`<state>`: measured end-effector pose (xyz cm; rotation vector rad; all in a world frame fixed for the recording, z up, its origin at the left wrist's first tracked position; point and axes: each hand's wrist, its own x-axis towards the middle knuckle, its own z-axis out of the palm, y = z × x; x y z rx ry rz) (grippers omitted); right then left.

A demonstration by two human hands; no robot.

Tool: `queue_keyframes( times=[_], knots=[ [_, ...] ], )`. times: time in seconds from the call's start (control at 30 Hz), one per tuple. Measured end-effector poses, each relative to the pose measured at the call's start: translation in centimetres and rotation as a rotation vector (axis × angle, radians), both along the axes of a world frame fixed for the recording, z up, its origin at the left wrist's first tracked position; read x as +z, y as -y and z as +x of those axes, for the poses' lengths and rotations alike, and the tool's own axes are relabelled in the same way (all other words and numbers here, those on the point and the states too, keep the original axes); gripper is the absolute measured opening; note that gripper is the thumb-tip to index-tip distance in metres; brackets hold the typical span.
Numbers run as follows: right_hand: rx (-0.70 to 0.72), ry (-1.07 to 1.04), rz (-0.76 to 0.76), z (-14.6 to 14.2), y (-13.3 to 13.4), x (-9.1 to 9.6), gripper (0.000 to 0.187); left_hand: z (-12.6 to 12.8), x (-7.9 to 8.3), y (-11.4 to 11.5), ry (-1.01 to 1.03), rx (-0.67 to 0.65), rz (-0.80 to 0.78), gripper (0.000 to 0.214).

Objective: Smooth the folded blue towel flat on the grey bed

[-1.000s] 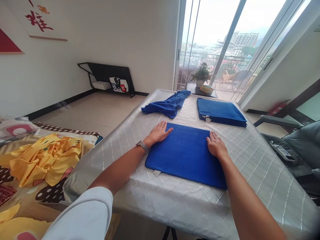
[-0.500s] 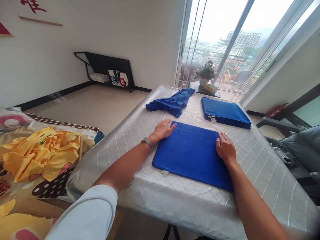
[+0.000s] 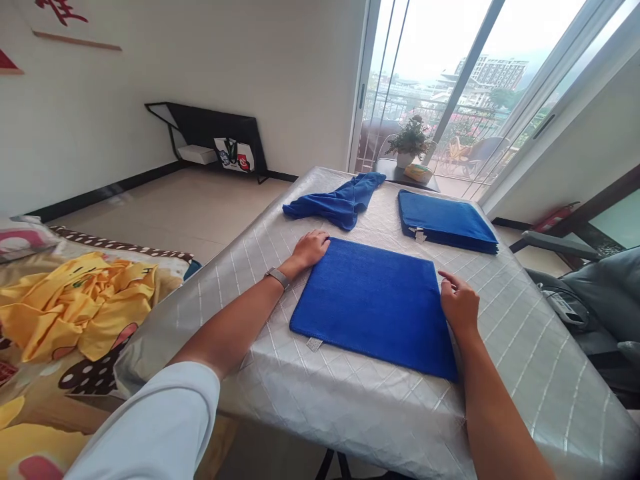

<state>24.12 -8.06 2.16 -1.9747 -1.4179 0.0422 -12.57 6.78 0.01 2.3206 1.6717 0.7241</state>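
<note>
A flat, folded blue cloth [image 3: 373, 303] lies in front of me on the table, with a small white label [image 3: 315, 344] sticking out at its near left corner. My left hand [image 3: 312, 249] rests at the cloth's far left corner, its fingers stretched along the edge and not closed round it. Just off the right edge is my right hand [image 3: 459, 303], its index finger extended and the others loosely bent, holding nothing. Farther back lie a crumpled blue cloth [image 3: 340, 203] and, to its right, a stack of folded blue cloths [image 3: 447, 220].
A silvery quilted cover [image 3: 525, 340] drapes the table. Yellow fabric [image 3: 80, 303] lies heaped on a patterned bed surface at left. A potted plant [image 3: 409, 140] stands by the glass door, and a dark armchair [image 3: 607, 287] is at the right.
My left hand has slid left from the cloth's top to its far left corner. My right hand has come off the right edge, its fingers now bent. The view has shifted slightly.
</note>
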Motion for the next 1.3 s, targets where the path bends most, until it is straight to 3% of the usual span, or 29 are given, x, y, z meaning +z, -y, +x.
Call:
queue_keyframes(
  times=[0.23,0.6,0.87,1.0,1.13,1.3],
  knots=[
    [-0.008,-0.131,-0.034,-0.2,0.0,-0.2,0.045,0.2,0.0,-0.7,0.096,0.070,-0.022,0.025],
    [-0.063,-0.153,-0.096,0.6,-0.3,-0.6,0.043,0.5,0.5,-1.0,0.529,0.062,-0.138,0.024],
    [-0.119,0.012,-0.292,2.3,-5.9,-0.4,0.051,0.2,0.1,-1.7,0.902,-0.006,-0.294,0.039],
    [-0.187,-0.020,-0.318,2.5,-7.9,-0.5,0.049,0.0,0.2,-2.0,1.044,-0.030,-0.317,0.043],
    [-0.214,-0.157,-0.217,2.6,-7.8,-1.0,0.037,0.0,0.4,-2.0,1.149,-0.033,-0.351,0.045],
    [-0.026,-0.588,0.181,2.7,-5.9,0.6,0.053,0.0,1.9,-1.4,1.266,-0.048,-0.393,0.048]
  ],
)
